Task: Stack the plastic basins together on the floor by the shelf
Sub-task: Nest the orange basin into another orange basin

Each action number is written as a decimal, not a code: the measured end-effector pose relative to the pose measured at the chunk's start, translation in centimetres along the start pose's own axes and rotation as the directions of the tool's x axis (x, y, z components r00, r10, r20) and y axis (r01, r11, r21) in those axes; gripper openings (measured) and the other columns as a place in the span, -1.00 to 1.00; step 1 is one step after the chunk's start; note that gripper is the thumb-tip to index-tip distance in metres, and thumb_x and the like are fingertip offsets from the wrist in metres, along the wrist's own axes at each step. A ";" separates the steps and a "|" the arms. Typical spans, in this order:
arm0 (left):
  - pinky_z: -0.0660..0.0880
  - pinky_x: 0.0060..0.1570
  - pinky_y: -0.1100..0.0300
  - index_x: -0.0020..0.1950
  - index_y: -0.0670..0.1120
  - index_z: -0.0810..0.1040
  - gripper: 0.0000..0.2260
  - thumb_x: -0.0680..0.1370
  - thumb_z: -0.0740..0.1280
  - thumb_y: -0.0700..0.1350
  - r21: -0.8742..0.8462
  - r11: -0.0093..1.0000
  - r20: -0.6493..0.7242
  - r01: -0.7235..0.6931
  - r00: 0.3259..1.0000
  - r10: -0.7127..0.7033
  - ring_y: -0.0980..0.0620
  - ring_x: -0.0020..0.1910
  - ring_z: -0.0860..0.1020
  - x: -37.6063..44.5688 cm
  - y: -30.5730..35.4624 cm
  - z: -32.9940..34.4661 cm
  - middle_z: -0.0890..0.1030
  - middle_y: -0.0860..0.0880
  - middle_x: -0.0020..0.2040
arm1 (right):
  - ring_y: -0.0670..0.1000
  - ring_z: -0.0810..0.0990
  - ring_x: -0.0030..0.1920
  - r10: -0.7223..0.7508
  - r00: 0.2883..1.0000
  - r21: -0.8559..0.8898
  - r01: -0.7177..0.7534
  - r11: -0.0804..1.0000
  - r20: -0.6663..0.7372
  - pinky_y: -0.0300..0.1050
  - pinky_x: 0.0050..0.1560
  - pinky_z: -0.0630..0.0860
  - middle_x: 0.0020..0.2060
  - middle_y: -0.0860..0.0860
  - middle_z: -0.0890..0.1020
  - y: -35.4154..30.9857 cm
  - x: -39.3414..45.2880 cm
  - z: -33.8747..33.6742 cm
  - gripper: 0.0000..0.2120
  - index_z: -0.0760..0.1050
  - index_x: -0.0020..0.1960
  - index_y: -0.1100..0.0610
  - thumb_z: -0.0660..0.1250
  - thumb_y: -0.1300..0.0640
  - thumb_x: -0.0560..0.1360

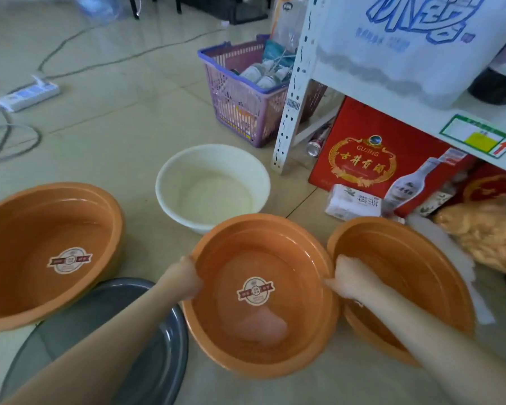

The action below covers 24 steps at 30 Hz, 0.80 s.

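Observation:
An orange basin with a round sticker [260, 325] is held above the floor by both hands: my left hand [184, 280] grips its left rim and my right hand [349, 277] grips its right rim. A second orange basin [421, 267] lies just to its right, partly behind my right forearm. A larger orange basin with a sticker [50, 252] sits at the left. A white basin [214, 185] stands on the floor beyond the held one. A grey basin [146, 361] lies under my left forearm.
A white metal shelf [292, 106] stands at the right, with red liquor boxes [371, 159] under it. A purple basket [240, 97] full of items sits beside the shelf leg. A power strip [30, 93] and cables lie at the far left. A tissue pack [352, 203] and a yellow bag [485, 232] lie by the boxes.

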State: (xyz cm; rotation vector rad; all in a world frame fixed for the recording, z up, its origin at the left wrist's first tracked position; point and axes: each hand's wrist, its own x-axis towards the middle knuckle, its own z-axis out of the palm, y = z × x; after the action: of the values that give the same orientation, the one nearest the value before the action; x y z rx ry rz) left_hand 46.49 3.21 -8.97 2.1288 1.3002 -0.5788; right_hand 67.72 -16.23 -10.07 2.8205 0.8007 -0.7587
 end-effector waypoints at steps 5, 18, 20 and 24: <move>0.44 -0.16 0.11 0.33 -0.27 0.22 -0.62 0.52 0.14 -0.23 -0.104 0.994 -0.062 -0.018 0.998 0.011 -0.18 0.01 0.56 1.2 -0.6 1.2 0.55 -0.22 0.11 | 0.19 0.59 0.13 0.053 0.992 -0.029 -0.057 0.998 -0.116 -0.07 -0.02 0.48 0.15 0.18 0.57 -0.9 0.4 1.7 -0.71 0.40 0.21 0.27 0.24 0.16 0.54; 0.49 0.07 0.01 0.32 -0.18 0.38 -0.64 0.52 0.20 -0.19 -0.409 0.908 -0.562 -0.088 0.808 -0.175 -0.25 0.13 0.54 -5.0 -11.5 -18.0 0.56 -0.24 0.19 | 0.27 0.60 0.04 -0.318 0.800 0.030 0.386 0.922 -0.509 -0.01 -0.11 0.46 0.04 0.29 0.60 -19.9 -4.5 -16.5 -0.68 0.40 0.17 0.33 0.22 0.10 0.56; 0.50 0.00 0.03 0.27 -0.18 0.43 -0.66 0.50 0.23 -0.19 -0.468 0.882 -0.594 -0.049 0.757 -0.273 -0.23 0.06 0.56 -6.0 -16.0 -19.8 0.59 -0.24 0.11 | 0.29 0.57 0.13 -0.412 0.752 -0.018 0.471 0.882 -0.515 0.04 0.04 0.48 0.10 0.32 0.59 -26.2 -4.4 -16.8 -0.65 0.43 0.19 0.36 0.23 0.10 0.55; 0.44 -0.18 0.10 0.17 -0.19 0.54 -0.70 0.43 0.29 -0.25 -0.601 0.799 -0.592 0.021 0.661 -0.462 -0.13 -0.13 0.53 -7.0 -23.9 -19.7 0.56 -0.13 -0.10 | 0.30 0.56 0.16 -0.534 0.718 -0.038 0.581 0.813 -0.447 0.03 0.08 0.49 0.13 0.33 0.58 -36.5 -4.6 -13.6 -0.66 0.47 0.16 0.36 0.23 0.13 0.53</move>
State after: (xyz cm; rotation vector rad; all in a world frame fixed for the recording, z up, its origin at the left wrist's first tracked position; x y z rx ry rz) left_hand 23.27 20.51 4.16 1.6944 1.9131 0.5966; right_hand 51.33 16.03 5.03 2.8851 1.7988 -0.1841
